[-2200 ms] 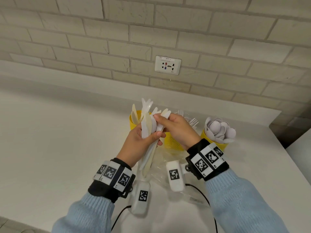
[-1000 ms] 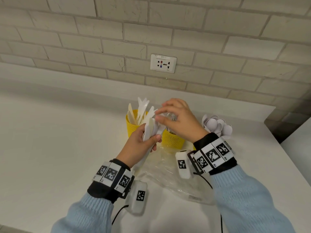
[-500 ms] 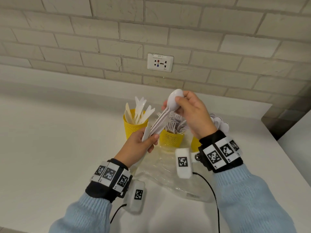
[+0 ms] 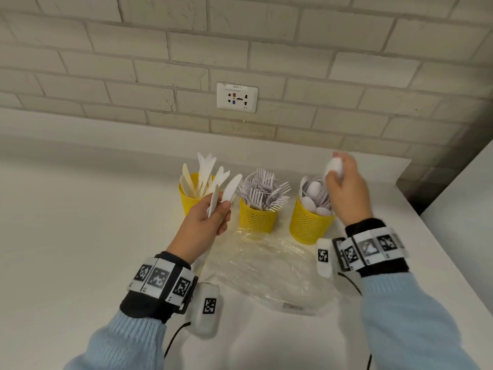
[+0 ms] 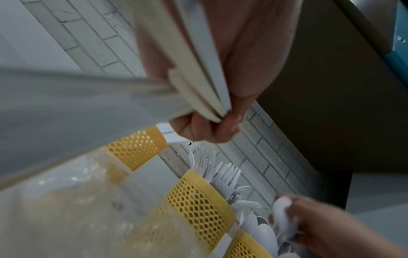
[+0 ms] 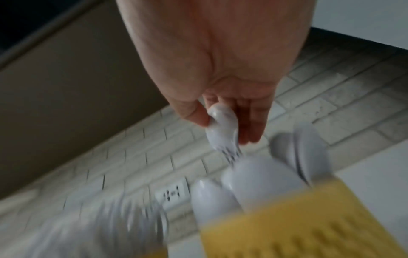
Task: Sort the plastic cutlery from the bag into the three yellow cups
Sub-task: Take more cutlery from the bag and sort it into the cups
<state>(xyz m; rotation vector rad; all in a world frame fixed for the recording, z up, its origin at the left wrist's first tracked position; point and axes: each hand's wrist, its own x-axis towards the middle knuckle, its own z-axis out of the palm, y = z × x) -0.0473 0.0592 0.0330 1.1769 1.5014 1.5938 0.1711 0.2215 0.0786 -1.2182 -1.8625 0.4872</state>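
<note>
Three yellow mesh cups stand in a row: the left cup (image 4: pixel 190 202) holds knives, the middle cup (image 4: pixel 256 220) forks, the right cup (image 4: pixel 309 228) spoons. My left hand (image 4: pixel 220 209) grips a few white knives (image 4: pixel 231 188) by their handles (image 5: pixel 198 83), in front of the left cup. My right hand (image 4: pixel 337 169) pinches white spoons (image 4: pixel 333 166) by their bowls (image 6: pixel 223 122), directly above the spoon cup (image 6: pixel 287 218); their handles point down among the spoons in it. The clear plastic bag (image 4: pixel 269 271) lies flat in front of the cups.
A brick wall with a socket plate (image 4: pixel 237 97) rises behind the cups. The white counter (image 4: pixel 80 222) ends in an edge close on the right (image 4: pixel 416 214). Camera units hang under both wrists.
My right hand has pulled the spoons out of the bundle in my left hand and carried them right, over the spoon cup. My left hand stays put and keeps the knives.
</note>
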